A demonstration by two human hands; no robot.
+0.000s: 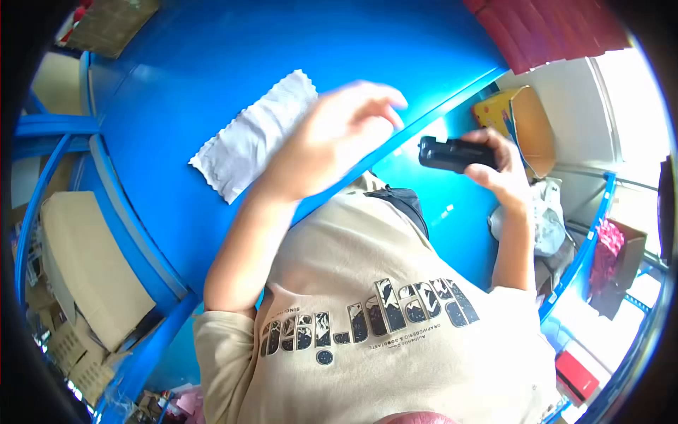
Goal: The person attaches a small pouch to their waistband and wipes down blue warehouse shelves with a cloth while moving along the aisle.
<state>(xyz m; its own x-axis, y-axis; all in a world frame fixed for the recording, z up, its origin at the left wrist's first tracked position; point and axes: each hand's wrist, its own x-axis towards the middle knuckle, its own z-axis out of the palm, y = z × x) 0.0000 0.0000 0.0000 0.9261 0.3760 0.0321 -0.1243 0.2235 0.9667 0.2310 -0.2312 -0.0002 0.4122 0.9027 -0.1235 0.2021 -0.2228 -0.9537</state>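
Observation:
My right hand (498,166) grips a black oblong device (452,154) with a small notch in its upper edge. Thumb and fingers hold one end; its exact kind is unclear. My left hand (346,134), slightly blurred, hovers over the front edge of the blue table (395,49). Its fingers are loosely curved with a gap between them, and nothing shows in them. Behind my left wrist lies a white cloth (254,138) with scalloped edges, flat on the table and partly covered by the hand.
A black pouch (399,205) sits at my waist. To the left, a cardboard box (95,268) rests on a blue rack. On the right are a yellow carton (505,113), a white plastic bag (540,219) and a red box (577,376). Dark red material (551,32) is at the upper right.

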